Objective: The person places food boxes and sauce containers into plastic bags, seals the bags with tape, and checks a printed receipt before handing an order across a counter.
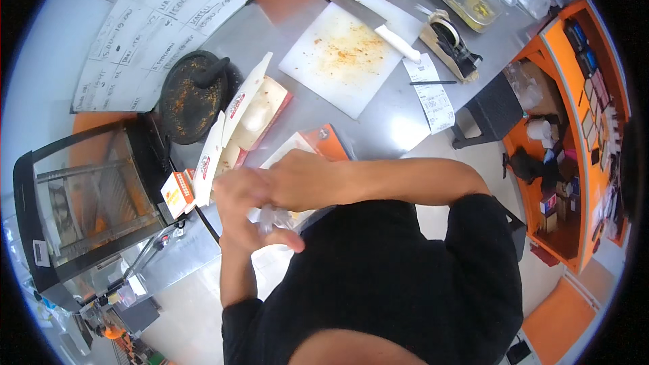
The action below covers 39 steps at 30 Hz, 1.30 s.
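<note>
My left hand (241, 203) is curled around a crumpled clear plastic bag (276, 218), its thumb pointing right. Across from it, my right hand (299, 180) presses against the left hand's fingers; its own fingertips are hidden, so its grip is unclear. Just beyond both hands stand two open cardboard food boxes, one (263, 114) with a white wrapped bundle (257, 117) inside and one (229, 158) partly covered by my left hand. An orange and white box (327, 142) lies partly under my right forearm.
A stone mortar (185, 106) with a pestle (210, 73) stands beyond the boxes. Farther right are a crumb-covered cutting board (339, 56), a knife (398, 43), a printed slip (431, 101) under a black pen (433, 82), and a tape dispenser (448, 43). A glass display case (91, 197) stands left.
</note>
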{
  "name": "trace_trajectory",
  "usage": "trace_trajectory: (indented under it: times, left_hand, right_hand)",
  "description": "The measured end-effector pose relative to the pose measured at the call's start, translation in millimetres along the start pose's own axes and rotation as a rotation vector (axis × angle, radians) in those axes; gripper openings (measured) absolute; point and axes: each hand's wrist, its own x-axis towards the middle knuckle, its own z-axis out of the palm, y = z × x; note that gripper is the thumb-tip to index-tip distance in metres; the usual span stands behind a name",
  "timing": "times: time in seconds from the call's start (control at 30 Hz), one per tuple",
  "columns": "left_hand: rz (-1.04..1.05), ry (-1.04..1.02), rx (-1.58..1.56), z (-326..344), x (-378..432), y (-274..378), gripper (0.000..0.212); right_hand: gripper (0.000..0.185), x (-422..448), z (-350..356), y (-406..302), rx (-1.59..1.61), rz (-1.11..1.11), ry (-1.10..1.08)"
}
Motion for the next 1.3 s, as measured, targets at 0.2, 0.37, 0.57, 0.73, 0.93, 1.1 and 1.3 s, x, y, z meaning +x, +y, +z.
trace_trajectory:
  times: [0.2, 0.37, 0.57, 0.73, 0.93, 1.1, 1.3]
  left_hand:
    - [-0.419, 0.064, -0.207, 13.6, -32.8, -10.6, 0.132]
    - [-0.479, -0.321, 0.163, 22.9, -40.5, -19.5, 0.08]
    - [-0.373, -0.286, 0.075, 27.7, -18.8, -17.8, 0.054]
    - [-0.419, -0.303, 0.084, 28.9, -27.8, -12.0, 0.051]
    - [-0.409, -0.325, 0.058, 38.4, -25.4, -20.5, 0.047]
    - [-0.728, -0.34, -0.072, 34.0, -74.0, -12.7, 0.046]
    - [-0.345, -0.212, 0.17, 50.2, -17.5, -7.8, 0.039]
  right_hand:
    - [0.026, 2.4, 4.8, -6.5, -0.312, -0.153, 0.246]
    - [0.032, 13.7, -3.6, -7.4, -0.344, -0.404, 0.513]
    - [0.038, 40.7, -20.9, 6.1, -0.345, -0.69, 0.196]
    - [0.038, 65.2, -22.0, -1.5, -0.407, -0.695, -0.247]
    - [0.031, 68.5, -41.4, 3.0, -0.409, -0.675, -0.359]
    - [0.043, 56.3, -60.7, 3.6, -0.061, -0.369, -0.29]
    - [0.034, -31.1, -54.3, 77.3, 0.704, 0.172, 0.265]
